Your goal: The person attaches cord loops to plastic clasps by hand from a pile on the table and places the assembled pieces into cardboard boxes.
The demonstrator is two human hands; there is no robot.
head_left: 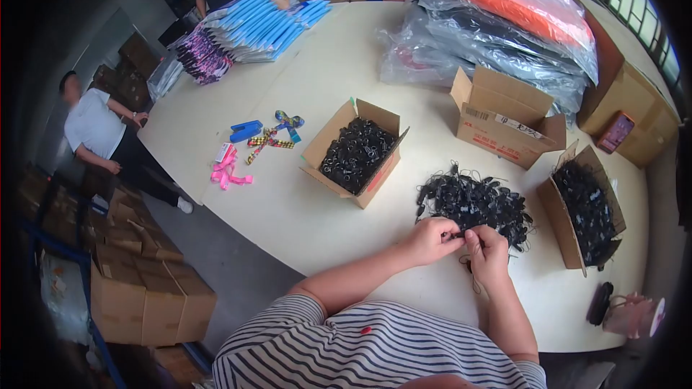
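Note:
My left hand (430,240) and my right hand (490,253) meet over the near side of the table. Pinched between their fingertips is a small black clip-like piece (457,235), its exact kind too small to make out. A thin cord loop (475,284) hangs below my right hand. Just beyond my hands lies a loose pile of black pieces with thin cord loops (472,198). To the left, an open carton (367,197) holds many black pieces with metal hooks. On the right, another open carton (559,212) is filled with black pieces.
A small open carton (497,137) stands behind the pile. Farther left lie a blue stapler (246,130), patterned straps (270,145) and a pink strap (231,176). Plastic-wrapped bundles (490,36) and stacked blue packets (259,25) are at the back. People stand around the table's far side.

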